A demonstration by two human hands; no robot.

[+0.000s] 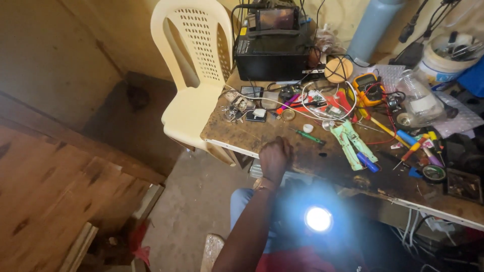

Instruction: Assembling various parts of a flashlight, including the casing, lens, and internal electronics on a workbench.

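My left hand [276,156] rests on the near edge of a worn wooden workbench [237,132], back of the hand up, fingers curled under; nothing shows in them. A bracelet sits at the wrist. Closest to it, just beyond the knuckles, lies a green-handled screwdriver [308,136]. To the right lie pale green circuit strips [353,141] and a blue cell [368,162]. Below the hand a small lamp [318,219] shines brightly at my lap. My right hand is out of view.
The bench holds a black box unit [272,50], a yellow multimeter [367,88], tangled wires, screwdrivers, a clear bottle [416,90] and a white bucket of tools [443,60]. A cream plastic chair [194,75] stands at the bench's left end. Wooden planks [50,201] lie left.
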